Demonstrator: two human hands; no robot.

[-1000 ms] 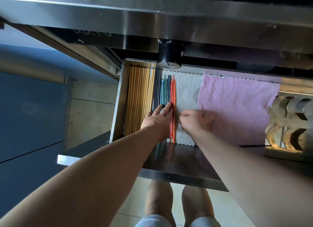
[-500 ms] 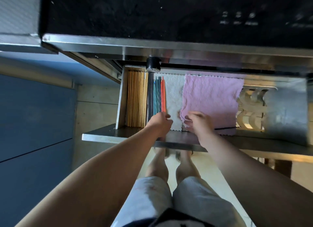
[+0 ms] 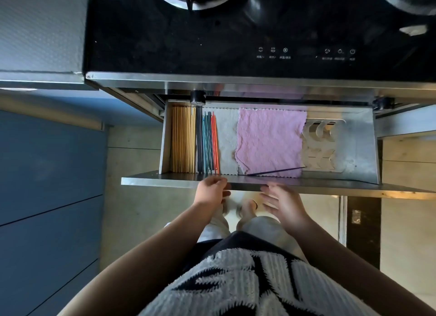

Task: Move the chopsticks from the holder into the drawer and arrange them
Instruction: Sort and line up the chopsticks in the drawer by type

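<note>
Head view: both hands [image 3: 247, 198] have withdrawn from the drawer [image 3: 358, 139].

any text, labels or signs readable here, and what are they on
No word reads clearly.
Cooktop control panel: two groups of three round icons, each with a small caption underneath; the captions are too small and blurred to read.
Drawer, cloths and chopsticks: no text visible.
Shirt: black pattern, not legible as letters.

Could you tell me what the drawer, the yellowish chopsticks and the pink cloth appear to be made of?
The drawer looks like brushed stainless steel: grey and dully reflective. The yellowish chopsticks seem to be bamboo or wood, matte tan, though plastic is possible. The pink cloth appears to be soft microfibre or terry, with a puckered texture and wavy edges.
</note>
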